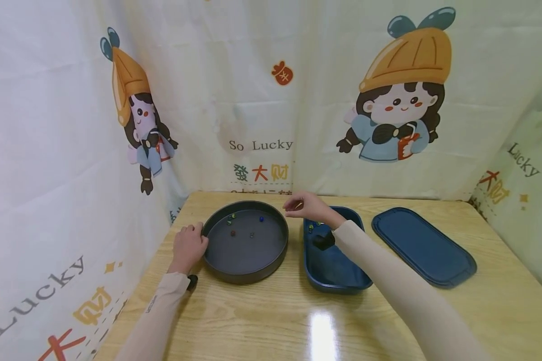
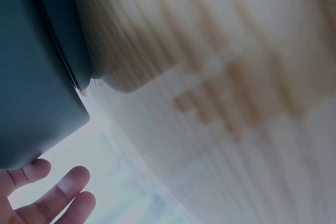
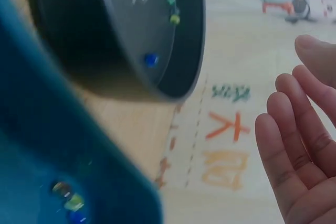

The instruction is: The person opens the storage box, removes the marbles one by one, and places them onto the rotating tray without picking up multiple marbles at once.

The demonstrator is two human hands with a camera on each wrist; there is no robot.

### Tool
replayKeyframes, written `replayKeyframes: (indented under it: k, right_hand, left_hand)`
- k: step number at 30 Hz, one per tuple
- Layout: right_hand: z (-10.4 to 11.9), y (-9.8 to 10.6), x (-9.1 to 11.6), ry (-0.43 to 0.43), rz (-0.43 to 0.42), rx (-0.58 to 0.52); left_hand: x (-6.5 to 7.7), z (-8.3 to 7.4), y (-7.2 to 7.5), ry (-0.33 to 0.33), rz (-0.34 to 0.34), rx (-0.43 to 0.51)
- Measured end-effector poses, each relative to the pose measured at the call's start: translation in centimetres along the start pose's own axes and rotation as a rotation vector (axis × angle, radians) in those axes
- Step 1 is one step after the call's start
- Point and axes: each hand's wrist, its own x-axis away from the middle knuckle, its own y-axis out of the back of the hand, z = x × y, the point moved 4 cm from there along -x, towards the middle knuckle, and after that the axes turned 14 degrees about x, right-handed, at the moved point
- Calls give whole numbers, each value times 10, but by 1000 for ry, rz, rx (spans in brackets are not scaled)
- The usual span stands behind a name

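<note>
Wooden table (image 1: 248, 318), pan (image 1: 253, 256) (marbles (image 1: 261, 219) inside)

Matt pan (image 1: 247, 253), glossy wooden table (image 1: 257, 321)

A glossy wood-grained worktop (image 1: 262, 313) carries, left to right, a round dark pan (image 1: 246, 258), a blue rectangular tub (image 1: 336, 268) and a flat blue panel (image 1: 424, 246), all standing apart.

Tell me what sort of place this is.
Probably an indoor, curtained-off tabletop workspace: cartoon-printed fabric hangs along three sides of a wooden table, which holds a round dark pan with small glassy balls.
</note>
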Motion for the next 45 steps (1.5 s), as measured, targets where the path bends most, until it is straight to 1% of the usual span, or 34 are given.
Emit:
replayKeyframes:
  k: [2, 5, 7, 10, 12, 14, 21, 25, 28, 33, 40, 45]
  right_hand:
    - [-12, 1, 5, -33, -25, -6]
    - [-29, 3, 12, -49, -72, -8]
    - [-30, 6, 20, -63, -89, -22]
    - [-45, 5, 25, -68, -104, -44]
    - [-55, 3, 27, -83, -97, -67]
    - [-74, -4, 26, -81, -96, -86]
    - [-101, -18, 28, -93, -40, -116]
    - [-109, -25, 28, -87, -2, -116]
    - [-112, -28, 28, -67, 23, -123]
    - [-116, -32, 27, -58, 41, -137]
    - [-117, -36, 25, -75, 36, -113]
    - [-112, -39, 26, -102, 56, -79]
  left_hand:
    - [0, 1, 0, -2, 1, 8]
    - [1, 1, 1, -5, 5, 17]
    - [2, 1, 0, -12, 4, 24]
    - [1, 1, 0, -23, -7, 27]
    - [1, 1, 0, -26, -15, 26]
    - [1, 1, 0, -23, -17, 24]
    - [2, 2, 0, -18, -7, 23]
    - [2, 2, 0, -12, -2, 18]
    - [2, 1, 0, -10, 1, 19]
    - [2, 1, -1, -14, 5, 17]
    - [1, 0, 1, -11, -6, 26]
    - [2, -1, 1, -2, 1, 22]
